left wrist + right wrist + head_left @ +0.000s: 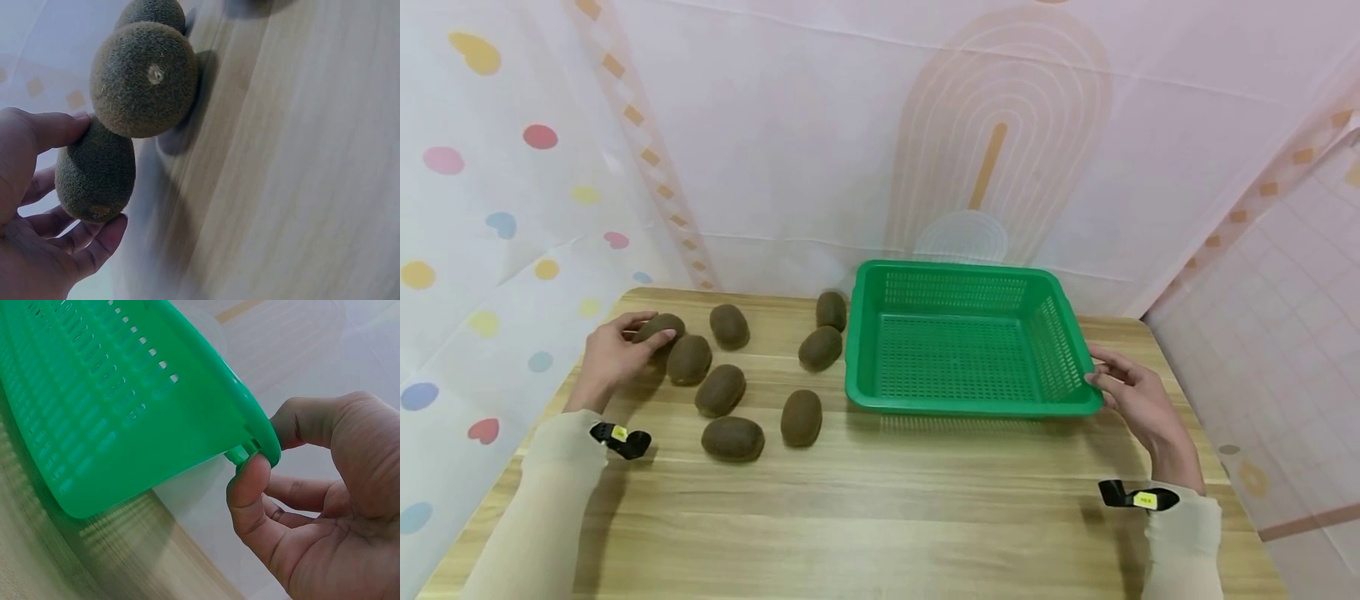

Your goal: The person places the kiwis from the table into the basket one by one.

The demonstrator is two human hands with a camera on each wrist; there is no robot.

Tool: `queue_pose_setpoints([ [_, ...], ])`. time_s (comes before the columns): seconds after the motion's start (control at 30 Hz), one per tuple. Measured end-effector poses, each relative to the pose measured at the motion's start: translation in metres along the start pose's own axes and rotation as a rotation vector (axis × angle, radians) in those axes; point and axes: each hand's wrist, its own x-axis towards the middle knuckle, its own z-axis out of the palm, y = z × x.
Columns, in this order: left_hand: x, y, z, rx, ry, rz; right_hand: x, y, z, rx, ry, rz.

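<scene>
At the table's left side, my left hand (617, 354) grips a brown, fuzzy kiwi (662, 327) between thumb and fingers. The left wrist view shows this kiwi (97, 172) with the thumb on one side and fingertips at its end. Close by it is another kiwi (145, 80), which partly covers it in that view. My right hand (1138, 400) pinches the right rim of a green plastic basket (973, 410). In the right wrist view, finger and thumb of the hand (337, 512) close on the rim of the basket (240, 403).
Several more kiwis lie between the left hand and the basket, among them one near the front (733, 439) and one touching or almost touching the basket's left side (831, 310). A patterned cloth (790, 167) hangs behind the wooden table (850, 517).
</scene>
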Motion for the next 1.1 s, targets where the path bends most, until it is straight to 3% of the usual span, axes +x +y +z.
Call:
queue_pose_setpoints([
  [0.4, -0.006, 0.004, -0.007, -0.032, 0.06, -0.012, 0.001, -0.001, 0.0, 0.005, -0.003, -0.006],
  [0.87, -0.015, 0.027, -0.008, -0.077, 0.112, 0.0, 0.001, -0.002, -0.001, 0.018, -0.016, 0.009],
  [1.1, -0.02, 0.043, -0.004, -0.1, 0.095, 0.005, -0.001, -0.002, -0.002, 0.01, -0.019, 0.018],
])
